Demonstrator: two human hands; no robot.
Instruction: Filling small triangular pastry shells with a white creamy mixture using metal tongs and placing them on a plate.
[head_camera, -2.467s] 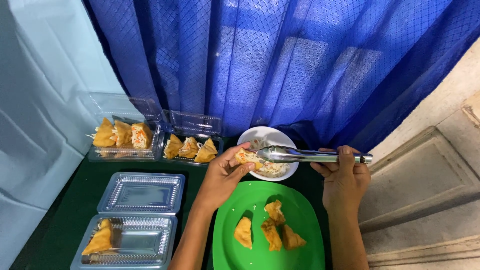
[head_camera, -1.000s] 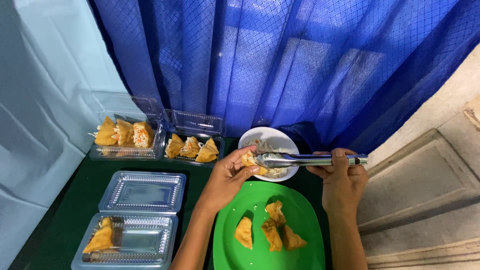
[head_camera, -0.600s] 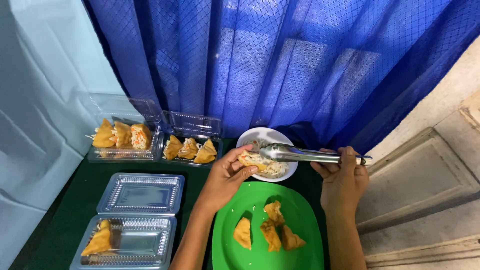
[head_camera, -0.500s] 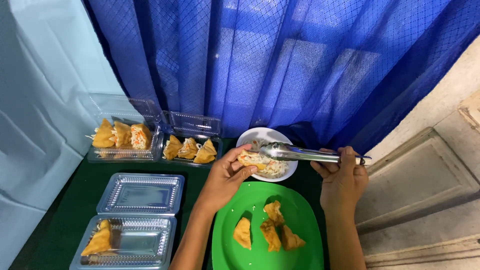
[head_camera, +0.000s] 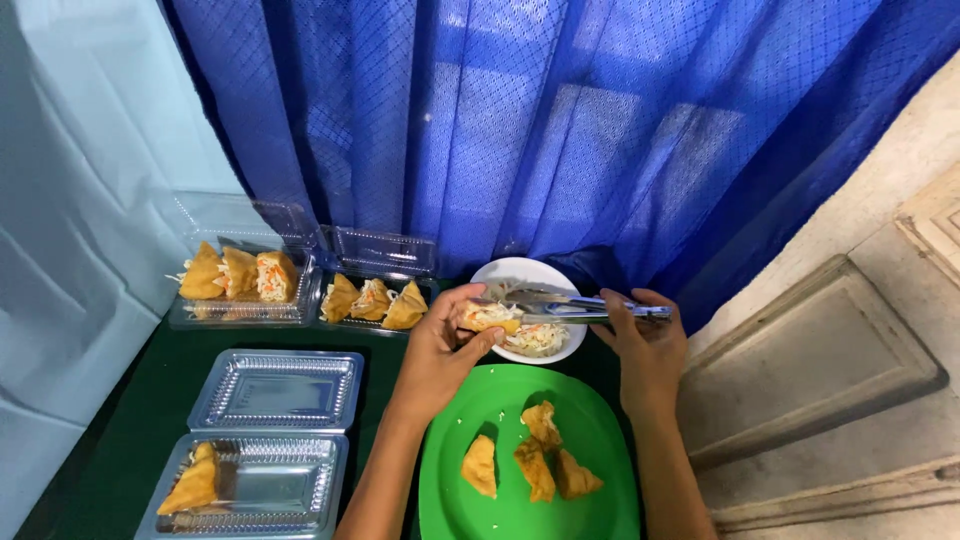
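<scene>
Stuffed tofu puff (head_camera: 487, 318): held over the near rim of the white bowl (head_camera: 520, 272), at 12 o'clock from the green plate (head_camera: 600, 440)
Left hand (head_camera: 440, 350): closed around the puff, palm up, the nearer hand
Metal tongs (head_camera: 570, 307): long axis from 3 to 9 o'clock, tips at the puff's open side
Right hand (head_camera: 645, 345): clasped on the tongs' handle end, at 3 o'clock from the puff

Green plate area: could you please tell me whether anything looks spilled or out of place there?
Only slightly: a few pale crumbs lie loose on the green plate beside the four fried pieces. Nothing else looks spilled, tipped or damaged.
</scene>
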